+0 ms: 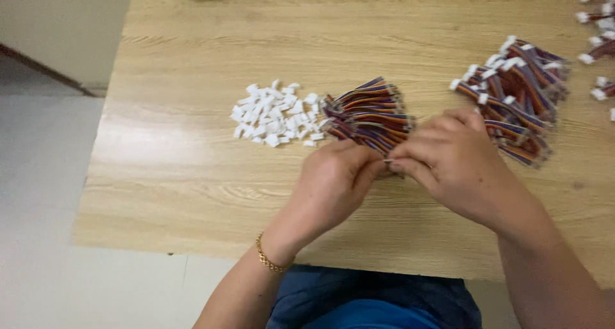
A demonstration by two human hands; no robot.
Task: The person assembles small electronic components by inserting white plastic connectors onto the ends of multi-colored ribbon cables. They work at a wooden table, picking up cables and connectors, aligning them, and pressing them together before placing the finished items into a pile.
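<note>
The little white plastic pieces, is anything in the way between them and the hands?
Nothing visible blocks them. The pile of white connector housings lies on the wooden table, up and to the left of the left hand, with bare tabletop between. The bundle of coloured wires sits beside the pile, in front of the right hand.

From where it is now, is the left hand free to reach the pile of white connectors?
Probably yes. The left hand sits just below and right of the white connectors, with bare wooden table between them; only the loose wire bundle lies alongside.
</note>
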